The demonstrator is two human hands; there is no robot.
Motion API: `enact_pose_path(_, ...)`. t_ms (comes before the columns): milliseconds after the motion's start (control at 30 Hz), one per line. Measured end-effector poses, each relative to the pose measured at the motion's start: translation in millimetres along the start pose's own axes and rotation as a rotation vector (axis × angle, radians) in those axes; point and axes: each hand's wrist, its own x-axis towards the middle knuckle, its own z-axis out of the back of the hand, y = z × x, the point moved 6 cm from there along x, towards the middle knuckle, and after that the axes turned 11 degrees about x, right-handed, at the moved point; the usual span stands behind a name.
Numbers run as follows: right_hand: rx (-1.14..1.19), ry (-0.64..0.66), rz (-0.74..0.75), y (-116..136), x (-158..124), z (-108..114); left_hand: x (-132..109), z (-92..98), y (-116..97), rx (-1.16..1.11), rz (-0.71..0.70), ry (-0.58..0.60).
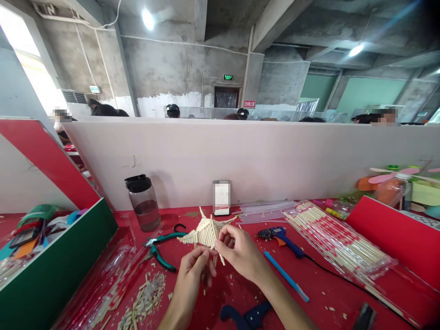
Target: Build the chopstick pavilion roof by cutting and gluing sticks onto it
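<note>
While your right hand (237,251) pinched the stick piece (205,237) at twelve o'clock, apparently to steady it, your left hand (195,266) curled by its near edge, grip unclear; pliers (168,238) lay toward nine o'clock.

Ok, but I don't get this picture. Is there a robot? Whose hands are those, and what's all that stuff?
There's no robot here! These are one person's bare hands, and the camera sits on that person's head, looking forward and down. That's the only picture.

The right hand pinches a shape made of pale sticks. The left hand is at its near edge; I can't tell whether it grips it.

On the red table, to the left, are pliers, a pile of little scraps and a drink bottle. To the right are a blue glue gun with a cord and bundles of sticks in clear plastic. A phone stands at the back.
</note>
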Motion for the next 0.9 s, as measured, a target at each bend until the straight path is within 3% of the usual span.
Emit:
enact_pose_path(567,0.031,0.011,-0.002,0.9,0.3,-0.6,1.7,-2.3,3.4,-0.079,0.113,0.0)
enact_pose_path(900,0.042,0.051,0.001,1.9,0.4,1.6,0.3,0.5,0.8,-0.066,0.081,-0.029)
